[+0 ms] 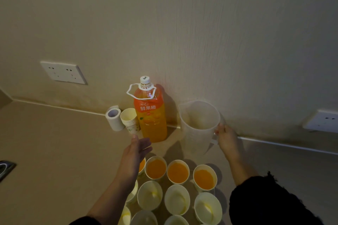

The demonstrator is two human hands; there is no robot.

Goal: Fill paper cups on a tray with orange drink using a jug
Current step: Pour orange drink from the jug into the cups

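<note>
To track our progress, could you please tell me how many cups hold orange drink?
4 filled cups in the back row: three in plain view, one half hidden behind the left hand.

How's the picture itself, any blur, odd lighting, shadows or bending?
Head view: dim, warm light; the bottle throws a soft shadow rightward onto the wall; the jug shades the counter beside it; the wide lens skews the socket at left.

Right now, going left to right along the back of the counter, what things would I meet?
white roll → stack of paper cups → orange drink bottle → jug → right hand, gripping the jug's handle
</note>
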